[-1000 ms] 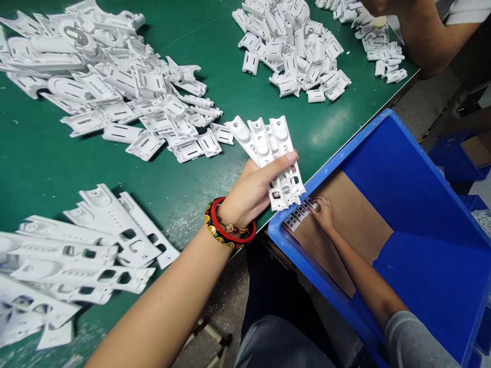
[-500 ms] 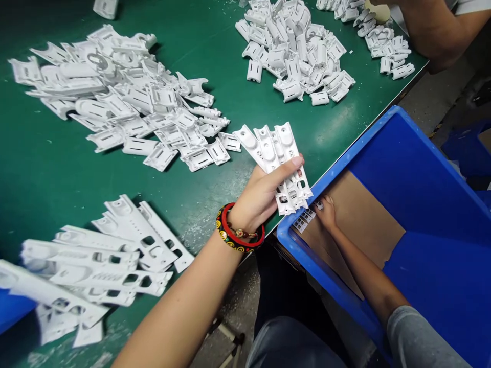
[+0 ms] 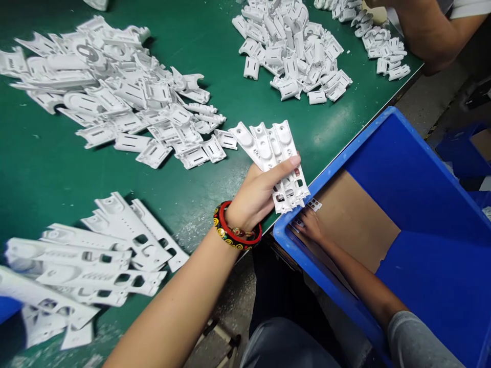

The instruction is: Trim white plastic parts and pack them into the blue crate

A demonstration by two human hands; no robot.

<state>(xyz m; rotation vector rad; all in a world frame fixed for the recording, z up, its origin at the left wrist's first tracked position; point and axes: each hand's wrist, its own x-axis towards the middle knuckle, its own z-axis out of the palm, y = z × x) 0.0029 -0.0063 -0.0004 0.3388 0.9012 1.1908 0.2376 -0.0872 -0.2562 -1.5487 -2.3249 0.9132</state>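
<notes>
My left hand (image 3: 251, 197), wearing a red-and-black bangle, is closed around several long white plastic pieces (image 3: 274, 166). They are fanned out, with my thumb pressed across their front just beside the bin's rim. Down inside the blue bin (image 3: 337, 148), my right hand (image 3: 311, 226) reaches into the near left corner. Its fingers are stretched over white pieces lying on the cardboard, partly covering them. Another white slotted piece (image 3: 314, 204) lies just beyond that hand. The bin's rim hides part of this corner.
More long white pieces (image 3: 103, 255) lie at the left of the green table (image 3: 207, 194). Behind them spreads a heap of short white parts (image 3: 126, 97), with another heap (image 3: 293, 51) further right. A co-worker's arm (image 3: 422, 30) rests at the far edge. Brown cardboard (image 3: 356, 220) lines the bin.
My right hand has moved left within the bin, over the row of white pieces, uncovering one piece on its right. My left hand keeps its hold; the view has shifted slightly.
</notes>
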